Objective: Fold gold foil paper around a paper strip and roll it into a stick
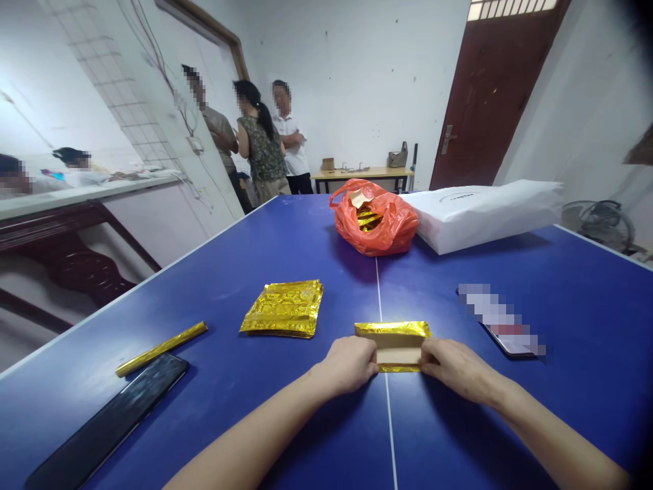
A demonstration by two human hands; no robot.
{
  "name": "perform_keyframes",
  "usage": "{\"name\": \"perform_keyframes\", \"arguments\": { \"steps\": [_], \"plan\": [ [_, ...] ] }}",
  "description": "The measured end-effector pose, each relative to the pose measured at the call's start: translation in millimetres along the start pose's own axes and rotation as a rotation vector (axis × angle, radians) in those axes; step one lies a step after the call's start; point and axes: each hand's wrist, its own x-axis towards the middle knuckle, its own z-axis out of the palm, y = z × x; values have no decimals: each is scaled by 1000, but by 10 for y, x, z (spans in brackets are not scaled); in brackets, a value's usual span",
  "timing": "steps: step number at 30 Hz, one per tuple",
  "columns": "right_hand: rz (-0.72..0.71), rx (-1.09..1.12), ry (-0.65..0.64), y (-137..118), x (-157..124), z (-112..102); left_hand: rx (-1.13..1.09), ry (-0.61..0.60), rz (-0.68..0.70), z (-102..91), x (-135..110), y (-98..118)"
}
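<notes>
A sheet of gold foil paper (400, 355) lies on the blue table in front of me, its top and bottom edges curled in so the tan backing shows between two gold strips. My left hand (353, 364) pinches its left end with closed fingers. At the right end my right hand (451, 367) grips it the same way. Left of the sheet is a stack of embossed gold foil paper (283, 308). Farther left rests a rolled gold paper tube (162, 349), close to a long black phone-like object (109, 425).
Toward the back of the blue table (229, 265) sit a red plastic bag (375, 221) holding gold paper and a white bag (484, 212). A phone (503, 323) lies at the right. Several people stand or sit beyond the table.
</notes>
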Motion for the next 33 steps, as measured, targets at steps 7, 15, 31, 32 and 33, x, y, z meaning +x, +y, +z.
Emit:
{"name": "perform_keyframes", "arguments": {
  "steps": [7,15,31,32,33],
  "plan": [
    [4,18,-13,35,-15,-30,9,-13,10,-19,-20,-66],
    [-1,55,-20,102,6,-26,9,-12,29,-32,-29,-57],
    [-31,53,-19,133,-43,-92,13,-25,34,-41,-39,-60],
    [-30,43,-13,124,-49,-91,18,-23,32,-43,-42,-55],
    [-30,32,-3,107,-53,-87,22,-22,28,-47,-45,-47]
  ]
}}
